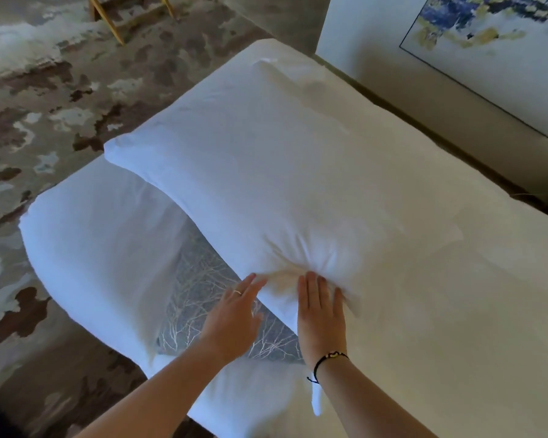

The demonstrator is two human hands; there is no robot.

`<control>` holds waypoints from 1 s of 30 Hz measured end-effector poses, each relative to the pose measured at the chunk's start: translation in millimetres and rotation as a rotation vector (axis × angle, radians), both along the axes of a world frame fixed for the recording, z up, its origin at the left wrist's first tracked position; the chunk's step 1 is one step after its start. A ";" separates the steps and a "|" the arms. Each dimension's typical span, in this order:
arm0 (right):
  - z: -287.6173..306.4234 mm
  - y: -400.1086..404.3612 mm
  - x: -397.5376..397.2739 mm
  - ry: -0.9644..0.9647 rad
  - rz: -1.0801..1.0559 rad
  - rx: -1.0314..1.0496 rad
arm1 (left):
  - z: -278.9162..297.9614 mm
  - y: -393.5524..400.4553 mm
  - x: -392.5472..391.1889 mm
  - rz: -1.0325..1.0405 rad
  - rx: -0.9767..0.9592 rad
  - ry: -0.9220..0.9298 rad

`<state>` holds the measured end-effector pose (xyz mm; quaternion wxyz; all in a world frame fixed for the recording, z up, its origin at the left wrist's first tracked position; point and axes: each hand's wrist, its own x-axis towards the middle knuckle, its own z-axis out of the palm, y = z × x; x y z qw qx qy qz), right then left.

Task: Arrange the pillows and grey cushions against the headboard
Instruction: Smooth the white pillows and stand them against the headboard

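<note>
White pillow (266, 184) stretches away from both hands' grip at its near edge.

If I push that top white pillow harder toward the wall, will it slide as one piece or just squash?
Probably it squashes first: the white pillow already puckers into deep creases where the right hand and left hand press its near edge. It looks soft and light for its bulk. It lies partly over the grey cushion, so it may sag or tilt there.

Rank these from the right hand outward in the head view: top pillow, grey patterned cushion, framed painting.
From the right hand:
1. Top pillow, under its fingertips.
2. Grey patterned cushion, just left, beneath the pillow.
3. Framed painting, far upper right on the wall.
</note>
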<state>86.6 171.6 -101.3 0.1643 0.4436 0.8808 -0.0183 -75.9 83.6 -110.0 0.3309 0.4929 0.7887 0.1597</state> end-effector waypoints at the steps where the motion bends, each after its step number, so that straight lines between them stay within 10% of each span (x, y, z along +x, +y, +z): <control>1: -0.6 6.7 2.7 0.030 0.005 0.006 | -0.4 -1.2 0.1 -0.016 0.001 0.017; 17: 129.9 42.4 77.4 0.550 -0.032 -0.092 | 81.0 23.5 68.5 -0.127 0.208 0.355; 30: 243.4 8.6 371.1 0.803 -0.310 0.022 | 166.3 54.0 197.4 -0.402 0.567 0.658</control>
